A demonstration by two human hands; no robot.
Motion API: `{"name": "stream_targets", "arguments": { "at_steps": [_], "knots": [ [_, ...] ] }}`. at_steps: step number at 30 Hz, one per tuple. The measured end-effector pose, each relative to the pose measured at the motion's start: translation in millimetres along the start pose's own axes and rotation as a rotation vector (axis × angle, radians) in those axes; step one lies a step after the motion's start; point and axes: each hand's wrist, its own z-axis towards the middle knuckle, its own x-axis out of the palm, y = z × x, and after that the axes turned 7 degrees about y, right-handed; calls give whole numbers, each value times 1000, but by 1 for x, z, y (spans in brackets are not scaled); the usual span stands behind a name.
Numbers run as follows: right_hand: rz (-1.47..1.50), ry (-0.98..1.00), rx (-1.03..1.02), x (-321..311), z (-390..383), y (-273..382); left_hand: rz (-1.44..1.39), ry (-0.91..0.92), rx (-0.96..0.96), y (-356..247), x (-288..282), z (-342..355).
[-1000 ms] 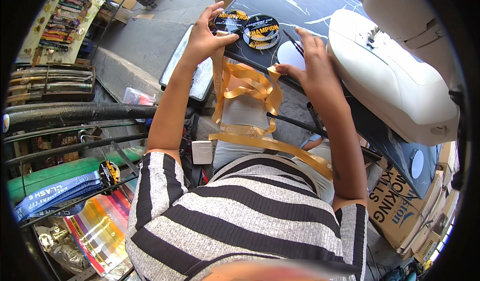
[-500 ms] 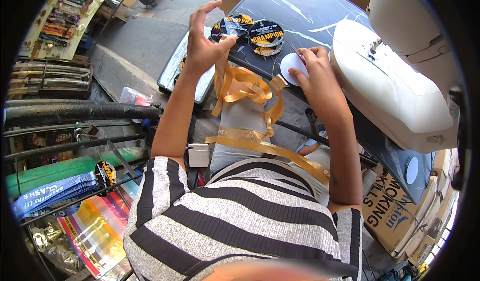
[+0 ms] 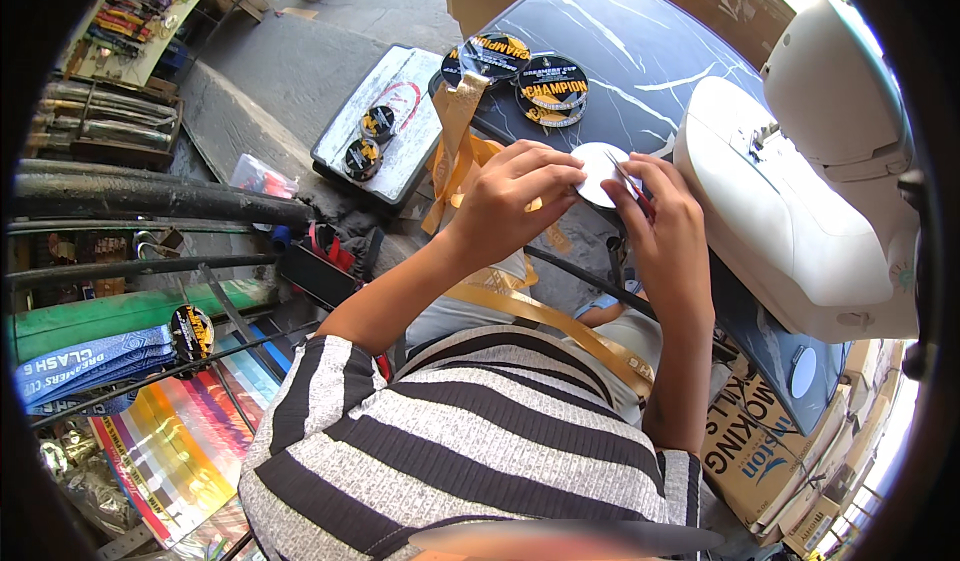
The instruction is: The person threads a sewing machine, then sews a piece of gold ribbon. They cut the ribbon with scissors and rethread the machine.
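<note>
My right hand [image 3: 662,196] grips a slim pointed metal tool with a red handle [image 3: 645,201], perhaps snips, its tip over a white disc [image 3: 601,173] at the table's near edge. My left hand [image 3: 522,193] meets it from the left, fingertips pinched at the disc's rim; what they hold, if anything, is hidden. Behind my left hand, a gold ribbon [image 3: 457,111] hangs from a round black-and-yellow medal [image 3: 498,53] at the table edge. More of the gold ribbon lies across my lap. Beside that medal rest similar stacked round medals [image 3: 552,89].
A white sewing machine [image 3: 760,201] stands right on the dark marbled table [image 3: 610,31]. Left of the table, a black case with a pale top [image 3: 385,81] carries two small round badges [image 3: 363,158]. Black metal bars [image 3: 150,196] run at left. Cardboard boxes [image 3: 750,441] stand lower right.
My left hand has left the medal and ribbon and come right and nearer, beside my right hand at the disc. Its fingers have closed together. The view has shifted slightly.
</note>
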Motion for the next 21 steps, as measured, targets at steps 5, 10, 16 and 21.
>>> {"name": "stream_targets", "arguments": {
  "at_steps": [5,10,16,21],
  "knots": [
    [257,44,5,1,-7,0,-338,-89,-249,-7,-13,-17],
    [696,-40,-106,3,22,13,-1144,-14,-575,-6,-25,-29],
    [913,-33,-439,7,124,24,-1290,36,-727,9,-78,-54],
    [890,12,-323,49,207,7,-1119,-78,-587,39,-152,-90]
  ]
}}
